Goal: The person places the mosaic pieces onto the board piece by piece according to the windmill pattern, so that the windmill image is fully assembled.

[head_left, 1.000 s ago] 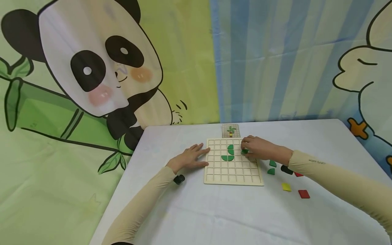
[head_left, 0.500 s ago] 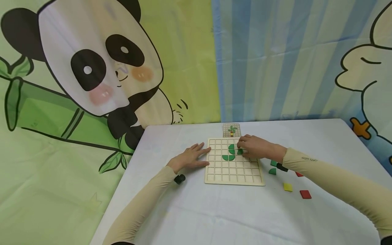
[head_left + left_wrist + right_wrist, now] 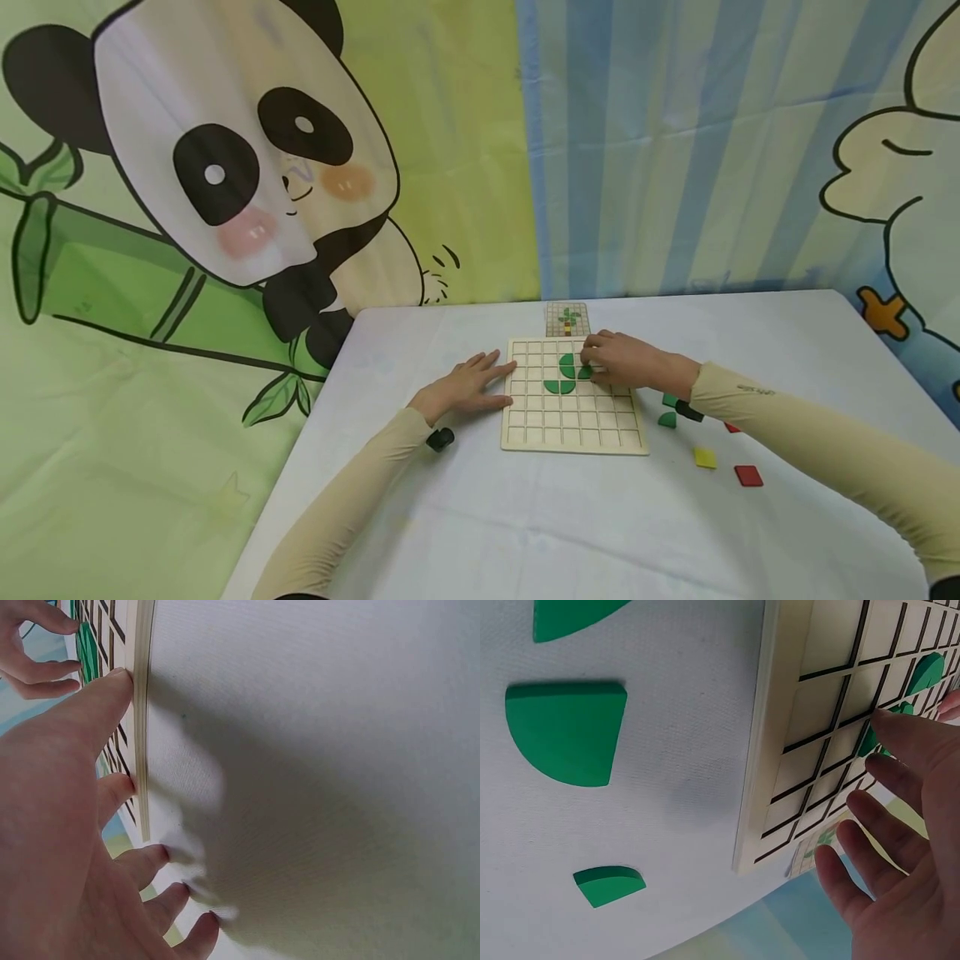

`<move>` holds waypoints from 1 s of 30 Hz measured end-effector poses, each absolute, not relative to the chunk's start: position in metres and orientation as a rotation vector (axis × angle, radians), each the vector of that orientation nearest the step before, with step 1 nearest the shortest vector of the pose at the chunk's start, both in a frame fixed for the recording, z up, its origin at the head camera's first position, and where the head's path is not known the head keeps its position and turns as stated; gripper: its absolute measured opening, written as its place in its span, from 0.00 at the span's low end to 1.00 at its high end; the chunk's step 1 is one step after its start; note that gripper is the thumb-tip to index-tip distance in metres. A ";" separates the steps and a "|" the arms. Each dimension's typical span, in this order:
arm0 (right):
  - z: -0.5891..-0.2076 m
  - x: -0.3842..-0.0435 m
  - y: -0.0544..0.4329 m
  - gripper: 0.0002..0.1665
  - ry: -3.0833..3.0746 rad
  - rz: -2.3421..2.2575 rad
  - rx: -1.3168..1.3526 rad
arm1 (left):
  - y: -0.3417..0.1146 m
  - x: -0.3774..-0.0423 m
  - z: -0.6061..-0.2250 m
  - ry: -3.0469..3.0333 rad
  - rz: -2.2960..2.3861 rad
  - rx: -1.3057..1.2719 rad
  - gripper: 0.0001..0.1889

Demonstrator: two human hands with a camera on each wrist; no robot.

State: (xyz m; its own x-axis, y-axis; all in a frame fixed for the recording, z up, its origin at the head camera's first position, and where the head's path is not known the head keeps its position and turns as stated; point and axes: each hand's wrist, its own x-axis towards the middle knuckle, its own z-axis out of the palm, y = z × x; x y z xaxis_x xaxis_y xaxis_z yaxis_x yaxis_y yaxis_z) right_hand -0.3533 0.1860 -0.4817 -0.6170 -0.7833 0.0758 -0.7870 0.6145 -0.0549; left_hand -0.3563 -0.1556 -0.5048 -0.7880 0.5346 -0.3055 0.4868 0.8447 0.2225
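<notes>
Green piece (image 3: 584, 373) pinched, gridded board (image 3: 572, 422) flat

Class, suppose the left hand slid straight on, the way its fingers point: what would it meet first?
The grid board, probably at once: the left hand has its thumb and forefinger at the board's left edge, though exact depth is hard to judge.

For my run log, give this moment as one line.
right grip: holds green piece at grid board; left grip: touches board's left edge; yellow piece: right of board

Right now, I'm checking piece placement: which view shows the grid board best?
The head view: nearly the whole grid board shows, the right hand covering part. Left wrist shows a narrow edge strip; right wrist, a cropped, slanted section.
</notes>
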 end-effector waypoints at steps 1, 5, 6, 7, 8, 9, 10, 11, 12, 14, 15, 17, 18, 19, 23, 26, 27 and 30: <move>-0.481 -0.353 0.186 0.14 -2.792 0.122 1.345 | -0.155 -0.356 -0.505 2.663 0.184 0.764 0.41; -0.482 -0.350 0.190 0.13 -2.808 0.080 1.306 | -0.152 -0.356 -0.505 2.657 0.187 0.760 0.41; -0.481 -0.349 0.191 0.13 -2.799 0.073 1.304 | -0.152 -0.356 -0.505 2.656 0.187 0.764 0.41; -0.481 -0.348 0.193 0.13 -2.788 0.072 1.305 | -0.152 -0.356 -0.505 2.655 0.187 0.767 0.41; -0.480 -0.347 0.194 0.13 -2.783 0.075 1.305 | -0.151 -0.356 -0.506 2.653 0.191 0.769 0.41; -0.478 -0.345 0.197 0.13 -2.783 0.080 1.302 | -0.151 -0.356 -0.506 2.653 0.193 0.773 0.41; -0.477 -0.344 0.199 0.13 -2.785 0.084 1.298 | -0.151 -0.356 -0.507 2.652 0.188 0.774 0.41; -0.475 -0.343 0.203 0.13 -2.789 0.090 1.291 | -0.151 -0.356 -0.507 2.654 0.185 0.777 0.41; -0.473 -0.341 0.206 0.13 -2.801 0.102 1.277 | -0.151 -0.356 -0.508 2.657 0.183 0.778 0.41; -0.471 -0.340 0.216 0.13 -2.827 0.098 1.239 | -0.151 -0.356 -0.508 2.662 0.181 0.779 0.41; -0.470 -0.339 0.222 0.13 -2.838 0.091 1.218 | -0.152 -0.356 -0.508 2.665 0.180 0.781 0.41; -0.468 -0.337 0.234 0.13 -2.865 0.076 1.168 | -0.152 -0.356 -0.507 2.667 0.185 0.784 0.40; -0.468 -0.336 0.239 0.14 -2.883 0.067 1.136 | -0.153 -0.356 -0.507 2.668 0.185 0.786 0.40; -0.467 -0.335 0.245 0.14 -2.904 0.053 1.103 | -0.153 -0.356 -0.507 2.669 0.184 0.785 0.41; -0.466 -0.330 0.266 0.15 -2.972 0.039 0.993 | -0.156 -0.355 -0.507 2.681 0.176 0.783 0.41; -0.467 -0.323 0.279 0.15 -2.989 0.046 0.953 | -0.157 -0.355 -0.508 2.691 0.171 0.781 0.41; -0.467 -0.320 0.283 0.15 -2.994 0.057 0.944 | -0.157 -0.354 -0.508 2.693 0.171 0.781 0.41; -0.469 -0.309 0.291 0.14 -3.015 0.140 0.929 | -0.156 -0.355 -0.509 2.690 0.172 0.785 0.42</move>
